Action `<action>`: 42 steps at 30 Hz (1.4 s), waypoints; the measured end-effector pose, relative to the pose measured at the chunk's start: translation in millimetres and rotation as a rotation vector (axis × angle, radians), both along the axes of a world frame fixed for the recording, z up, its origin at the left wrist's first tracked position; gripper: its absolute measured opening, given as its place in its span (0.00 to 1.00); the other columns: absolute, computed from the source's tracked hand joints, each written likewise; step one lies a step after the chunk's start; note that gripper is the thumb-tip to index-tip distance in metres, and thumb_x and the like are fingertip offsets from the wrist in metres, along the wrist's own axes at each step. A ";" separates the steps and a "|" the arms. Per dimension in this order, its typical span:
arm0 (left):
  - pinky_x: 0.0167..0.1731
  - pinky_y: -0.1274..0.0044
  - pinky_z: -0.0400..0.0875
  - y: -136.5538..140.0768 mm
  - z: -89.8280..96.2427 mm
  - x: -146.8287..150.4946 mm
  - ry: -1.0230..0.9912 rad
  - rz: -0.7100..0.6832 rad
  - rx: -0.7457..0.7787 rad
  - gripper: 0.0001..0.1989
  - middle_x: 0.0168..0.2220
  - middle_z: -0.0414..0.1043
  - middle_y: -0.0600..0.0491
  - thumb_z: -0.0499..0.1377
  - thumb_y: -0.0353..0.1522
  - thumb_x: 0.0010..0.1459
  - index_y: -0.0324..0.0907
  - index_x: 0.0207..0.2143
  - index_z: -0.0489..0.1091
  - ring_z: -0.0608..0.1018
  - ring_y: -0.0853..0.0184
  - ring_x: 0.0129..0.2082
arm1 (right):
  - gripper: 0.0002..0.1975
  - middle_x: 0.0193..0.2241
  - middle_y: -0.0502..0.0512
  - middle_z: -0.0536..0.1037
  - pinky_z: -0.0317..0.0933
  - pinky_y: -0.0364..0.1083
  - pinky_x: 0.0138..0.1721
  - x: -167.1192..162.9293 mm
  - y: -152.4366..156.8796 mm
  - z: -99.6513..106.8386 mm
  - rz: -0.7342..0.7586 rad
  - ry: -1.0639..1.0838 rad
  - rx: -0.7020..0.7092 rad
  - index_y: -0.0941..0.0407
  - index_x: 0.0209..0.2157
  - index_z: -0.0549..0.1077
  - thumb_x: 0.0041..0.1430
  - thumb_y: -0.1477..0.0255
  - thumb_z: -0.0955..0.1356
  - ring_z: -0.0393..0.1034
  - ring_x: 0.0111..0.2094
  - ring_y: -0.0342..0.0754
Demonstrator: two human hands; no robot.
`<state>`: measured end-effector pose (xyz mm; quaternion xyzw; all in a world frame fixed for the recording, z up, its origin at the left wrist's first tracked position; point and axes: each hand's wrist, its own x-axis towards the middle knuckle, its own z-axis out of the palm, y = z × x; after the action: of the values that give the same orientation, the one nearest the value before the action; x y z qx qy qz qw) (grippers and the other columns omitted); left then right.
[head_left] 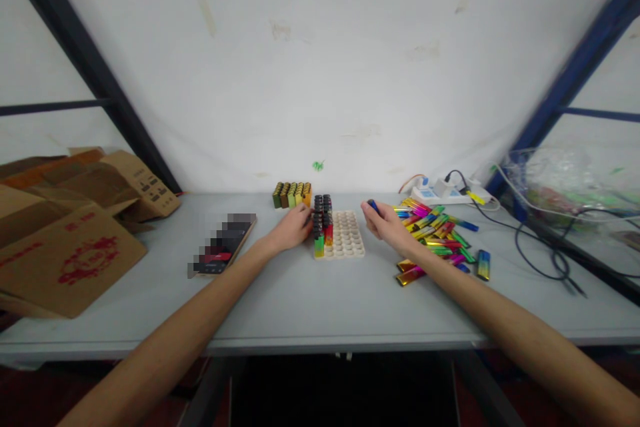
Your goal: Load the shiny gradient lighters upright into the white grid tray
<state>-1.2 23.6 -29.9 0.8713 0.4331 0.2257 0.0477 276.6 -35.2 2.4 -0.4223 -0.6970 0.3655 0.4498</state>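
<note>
A pale tray with round holes (345, 240) lies on the table in front of me. Two rows of upright lighters with black tops (323, 217) fill its left side, with green and red bodies nearest me. My left hand (295, 227) is at the tray's left edge, fingers curled against the standing lighters; a dark bit shows at its fingertips, but what it grips is hidden. Right of the tray and raised a little, my right hand (383, 221) is closed around a dark blue lighter (373, 205), whose end sticks out above the fingers.
Shiny coloured lighters (440, 230) lie heaped on the right, with a blue-yellow one (483, 265) apart. Upright lighters (293, 194) stand in a block near the wall. A phone (225, 247), cardboard boxes (70, 233), a power strip (445, 195) and black cables (555, 260) surround the work area.
</note>
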 end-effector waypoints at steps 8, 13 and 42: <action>0.46 0.66 0.73 1.9 -1.9 -1.0 -0.006 -0.006 0.001 0.06 0.38 0.70 0.44 0.52 0.28 0.61 0.40 0.34 0.68 0.74 0.57 0.41 | 0.22 0.16 0.45 0.56 0.45 0.45 0.24 -1.9 0.8 -2.7 -0.117 -0.213 0.053 0.53 0.18 0.57 0.64 0.57 0.60 0.53 0.20 0.42; 0.47 0.65 0.73 2.1 -1.9 -1.0 -0.031 -0.009 -0.004 0.06 0.39 0.71 0.44 0.52 0.27 0.61 0.40 0.35 0.69 0.74 0.57 0.42 | 0.20 0.18 0.46 0.58 0.47 0.45 0.27 -4.6 0.0 -2.9 -0.160 -0.318 0.123 0.53 0.20 0.58 0.63 0.59 0.59 0.55 0.23 0.43; 0.46 0.66 0.73 2.3 -2.9 -1.4 -0.002 -0.007 0.010 0.07 0.39 0.70 0.44 0.52 0.28 0.61 0.39 0.36 0.70 0.74 0.57 0.41 | 0.18 0.30 0.51 0.72 0.59 0.45 0.36 -5.9 -9.1 6.0 -0.043 -0.367 0.304 0.54 0.36 0.66 0.73 0.56 0.59 0.67 0.32 0.46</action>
<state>-2.6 26.0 -32.8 0.8728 0.4289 0.2286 0.0444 270.7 -44.3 8.3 -0.4236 -0.8051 0.1637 0.3815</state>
